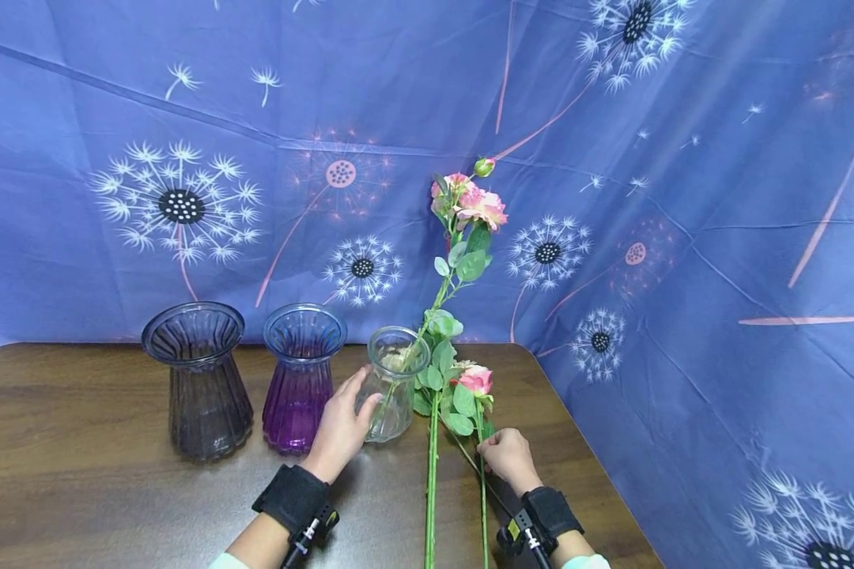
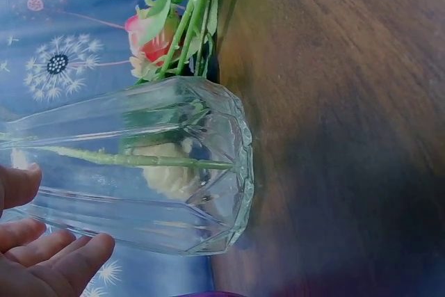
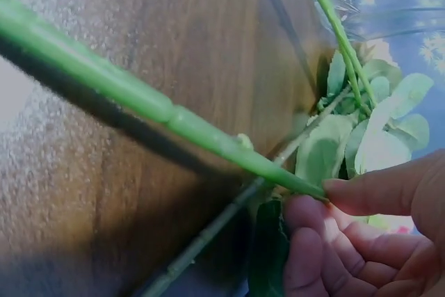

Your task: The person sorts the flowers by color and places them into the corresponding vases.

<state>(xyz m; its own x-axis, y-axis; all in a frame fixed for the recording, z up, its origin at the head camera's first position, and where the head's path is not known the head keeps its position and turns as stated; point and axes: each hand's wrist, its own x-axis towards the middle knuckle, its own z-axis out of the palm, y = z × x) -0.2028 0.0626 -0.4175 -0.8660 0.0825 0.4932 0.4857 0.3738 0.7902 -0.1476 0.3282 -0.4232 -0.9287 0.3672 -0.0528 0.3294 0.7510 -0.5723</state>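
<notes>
My left hand [image 1: 341,427] is loosely spread beside the clear vase [image 1: 402,411], my right hand [image 1: 510,457] pinches a stem [image 3: 132,95], and only the head view shows the grey vase [image 1: 209,403].

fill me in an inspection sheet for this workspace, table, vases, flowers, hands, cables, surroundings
surface: brown wood-look tabletop, vases standing on it
vases: dark grey vase, purple vase and clear vase, all upright, in a row
flowers: one stem inside the clear vase; a pink rose and more green stems to its right
clutter: nothing seen
left hand: at the clear vase, fingers extended; contact unclear
right hand: pinches a green stem
cables: black wristbands carry a cable-like black-and-silver piece each; routing out of view
surroundings: blue cloth with dandelion print behind and to the right
</notes>
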